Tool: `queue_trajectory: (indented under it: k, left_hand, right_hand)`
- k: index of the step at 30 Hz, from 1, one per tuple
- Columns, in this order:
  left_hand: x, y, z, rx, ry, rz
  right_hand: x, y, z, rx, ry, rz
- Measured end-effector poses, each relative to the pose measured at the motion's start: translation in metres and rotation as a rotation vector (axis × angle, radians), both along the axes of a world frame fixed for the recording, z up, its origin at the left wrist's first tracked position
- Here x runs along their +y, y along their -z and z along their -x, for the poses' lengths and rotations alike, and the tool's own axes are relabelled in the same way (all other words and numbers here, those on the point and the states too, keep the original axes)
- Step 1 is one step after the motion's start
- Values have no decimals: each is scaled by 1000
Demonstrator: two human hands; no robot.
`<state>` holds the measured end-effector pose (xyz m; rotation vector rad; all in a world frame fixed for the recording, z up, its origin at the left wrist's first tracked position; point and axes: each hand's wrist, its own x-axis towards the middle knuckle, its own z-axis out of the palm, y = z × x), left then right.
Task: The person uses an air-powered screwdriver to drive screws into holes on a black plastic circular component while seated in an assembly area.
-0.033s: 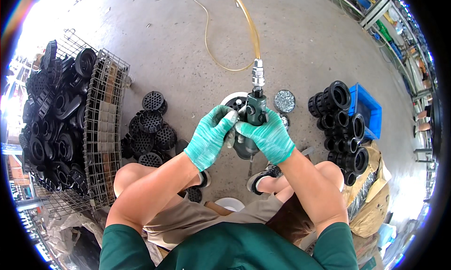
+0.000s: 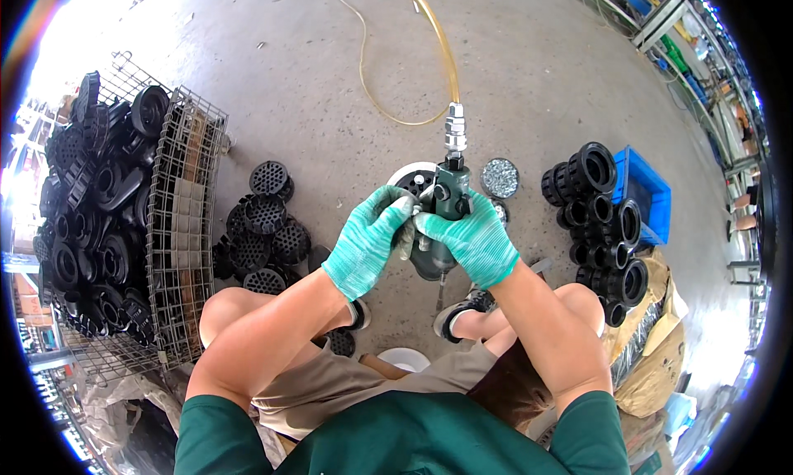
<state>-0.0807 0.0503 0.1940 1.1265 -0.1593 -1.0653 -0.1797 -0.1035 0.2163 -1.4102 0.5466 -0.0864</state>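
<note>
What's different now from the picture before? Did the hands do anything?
Nothing clearly moved; nothing was visibly grabbed or let go. The right hand is still on the dark green tool, the left hand close by, and the black discs stayed put.

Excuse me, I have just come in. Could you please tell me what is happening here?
The person's right hand holds a dark power tool, with a yellowish hose connected at its far end. The left hand is close beside the tool; whether it pinches something small is hard to see. Black discs with holes are heaped on the floor to the left, black rings to the right.
</note>
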Motion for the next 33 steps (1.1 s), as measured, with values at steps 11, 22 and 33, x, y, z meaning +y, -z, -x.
queue_trajectory:
  k: [11,22,33]
  left_hand:
    - [2,2,2,-522,68,-152]
    - [1,2,1,-589,34,-243]
    - [1,-3,1,-466,0,-173]
  right_hand:
    - [-10,-2,-1,-65,2,-288]
    - [-6,-2,1,-95,4,-426]
    - [7,-1,2,-253,119,-224]
